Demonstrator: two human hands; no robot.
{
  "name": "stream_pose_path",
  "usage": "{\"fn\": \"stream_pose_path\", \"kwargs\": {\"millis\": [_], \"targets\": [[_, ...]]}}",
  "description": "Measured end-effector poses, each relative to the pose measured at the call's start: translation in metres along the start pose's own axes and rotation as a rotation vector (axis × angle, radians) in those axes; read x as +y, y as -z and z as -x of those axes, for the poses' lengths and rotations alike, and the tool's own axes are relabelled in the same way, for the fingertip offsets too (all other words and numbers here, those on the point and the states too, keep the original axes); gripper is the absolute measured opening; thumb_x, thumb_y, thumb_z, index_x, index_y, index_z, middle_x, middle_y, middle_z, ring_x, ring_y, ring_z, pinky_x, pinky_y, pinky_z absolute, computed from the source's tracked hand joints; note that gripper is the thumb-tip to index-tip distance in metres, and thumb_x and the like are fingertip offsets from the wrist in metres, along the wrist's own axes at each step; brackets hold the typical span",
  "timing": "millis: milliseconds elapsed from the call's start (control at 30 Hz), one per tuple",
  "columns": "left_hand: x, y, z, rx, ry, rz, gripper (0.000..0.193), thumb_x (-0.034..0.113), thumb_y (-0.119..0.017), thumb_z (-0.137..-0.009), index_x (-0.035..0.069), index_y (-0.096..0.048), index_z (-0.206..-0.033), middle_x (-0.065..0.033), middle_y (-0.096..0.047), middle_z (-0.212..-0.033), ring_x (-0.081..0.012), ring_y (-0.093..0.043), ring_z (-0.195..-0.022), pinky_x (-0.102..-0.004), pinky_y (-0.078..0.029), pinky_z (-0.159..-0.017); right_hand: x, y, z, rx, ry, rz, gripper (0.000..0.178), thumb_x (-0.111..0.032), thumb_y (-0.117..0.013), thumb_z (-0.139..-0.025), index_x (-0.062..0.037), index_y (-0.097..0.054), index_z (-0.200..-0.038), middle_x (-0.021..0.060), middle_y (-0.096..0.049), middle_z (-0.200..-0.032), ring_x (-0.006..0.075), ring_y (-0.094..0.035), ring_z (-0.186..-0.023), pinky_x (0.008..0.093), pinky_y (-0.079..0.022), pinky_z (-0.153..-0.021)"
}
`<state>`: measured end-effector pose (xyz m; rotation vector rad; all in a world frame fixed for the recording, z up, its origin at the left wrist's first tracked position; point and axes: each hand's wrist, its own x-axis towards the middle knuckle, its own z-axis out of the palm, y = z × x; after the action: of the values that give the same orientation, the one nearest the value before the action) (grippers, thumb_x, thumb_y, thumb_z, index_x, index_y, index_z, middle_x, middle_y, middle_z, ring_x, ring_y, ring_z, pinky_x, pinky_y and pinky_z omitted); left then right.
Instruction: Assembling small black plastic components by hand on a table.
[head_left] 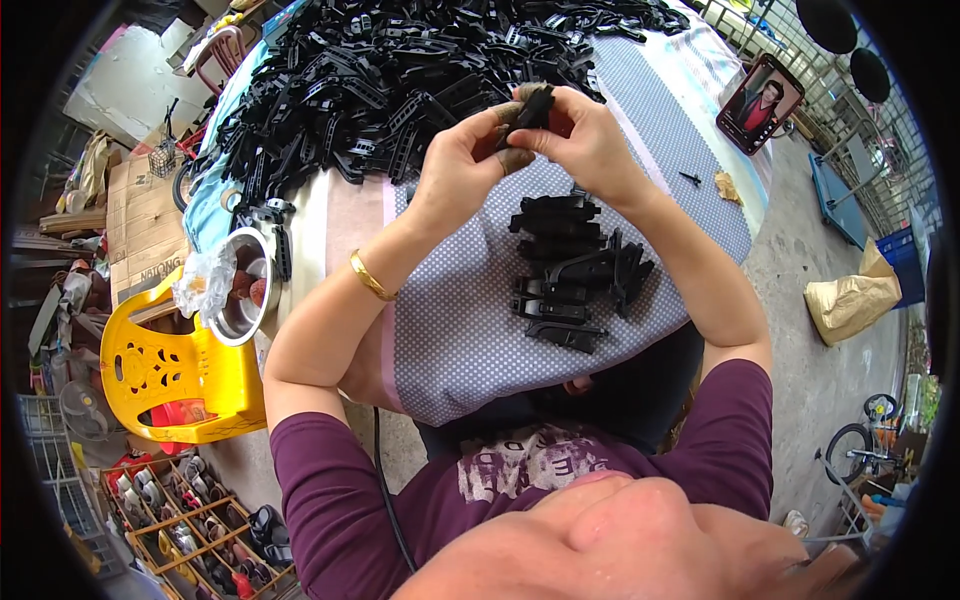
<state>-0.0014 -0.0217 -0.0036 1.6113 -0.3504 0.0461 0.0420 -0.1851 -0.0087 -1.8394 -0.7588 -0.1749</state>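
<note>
Both hands are raised over the table, closed around one small black plastic part (530,112). My left hand (468,165) pinches it from the left with dark-covered fingertips. From the other side my right hand (585,140) grips the same part, thumb across its front. Its exact kind I cannot make out. Just below the hands, a small group of similar black parts (565,270) lies on the patterned cloth, several side by side in a rough column. Beyond the hands spreads a large heap of loose black plastic parts (400,75).
The table wears a grey-blue dotted cloth (450,340). A phone (760,103) stands at its right edge. To the left are a metal bowl (262,262) with reddish round things and a plastic bag, and a yellow chair (150,365). A tan sack (850,300) rests on the floor at right.
</note>
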Motion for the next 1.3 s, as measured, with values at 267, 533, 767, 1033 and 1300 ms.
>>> {"fn": "stream_pose_path", "kwargs": {"millis": [267, 533, 767, 1033, 1300], "targets": [[-0.005, 0.027, -0.007, 0.195, 0.193, 0.072, 0.030, 0.002, -0.059, -0.077, -0.005, -0.058, -0.106, -0.0047, -0.062, -0.076, -0.0082, -0.056, -0.062, -0.0194, -0.048, -0.058, -0.011, 0.019, -0.002, 0.189, 0.074, 0.016, 0.035, -0.005, -0.069, -0.075, -0.0035, -0.059, -0.108, 0.0044, -0.062, -0.089, 0.0104, -0.058, -0.083, 0.0239, -0.049, -0.070], [-0.009, 0.016, -0.003, 0.086, 0.114, -0.072, 0.029, -0.002, -0.053, -0.077, -0.009, -0.056, -0.105, -0.0102, -0.063, -0.082, -0.0136, -0.063, -0.068, -0.0248, -0.054, -0.065, -0.007, 0.006, 0.004, -0.013, 0.324, 0.334, 0.021, -0.005, -0.067, -0.074, -0.0050, -0.067, -0.096, 0.0031, -0.057, -0.080, 0.0149, -0.055, -0.071, 0.0251, -0.045, -0.056], [0.000, 0.017, 0.003, 0.031, 0.241, 0.281, 0.029, -0.004, -0.046, -0.081, -0.010, -0.053, -0.109, -0.0145, -0.062, -0.095, -0.0202, -0.064, -0.088, -0.0272, -0.052, -0.083, -0.015, 0.004, 0.005, 0.008, 0.476, 0.652, 0.023, -0.010, -0.065, -0.077, -0.0028, -0.064, -0.099, 0.0076, -0.056, -0.077, 0.0220, -0.056, -0.070, 0.0298, -0.047, -0.059], [0.003, 0.020, 0.000, 0.040, 0.337, 0.418, 0.029, -0.001, -0.046, -0.087, -0.009, -0.050, -0.114, -0.0150, -0.059, -0.102, -0.0210, -0.061, -0.096, -0.0286, -0.050, -0.088, -0.017, 0.008, 0.005, -0.033, 0.540, 0.680, 0.022, -0.010, -0.064, -0.078, 0.0020, -0.062, -0.096, 0.0104, -0.058, -0.084, 0.0233, -0.056, -0.074, 0.0310, -0.048, -0.061], [-0.002, 0.016, 0.003, 0.054, 0.192, 0.331, 0.033, -0.002, -0.059, -0.081, -0.006, -0.053, -0.113, -0.0115, -0.060, -0.103, -0.0163, -0.061, -0.091, -0.0265, -0.050, -0.086, -0.021, 0.005, 0.004, 0.047, 0.504, 0.645, 0.034, -0.014, -0.069, -0.074, -0.0010, -0.061, -0.104, 0.0091, -0.060, -0.096, 0.0240, -0.058, -0.084, 0.0318, -0.048, -0.074]]}}
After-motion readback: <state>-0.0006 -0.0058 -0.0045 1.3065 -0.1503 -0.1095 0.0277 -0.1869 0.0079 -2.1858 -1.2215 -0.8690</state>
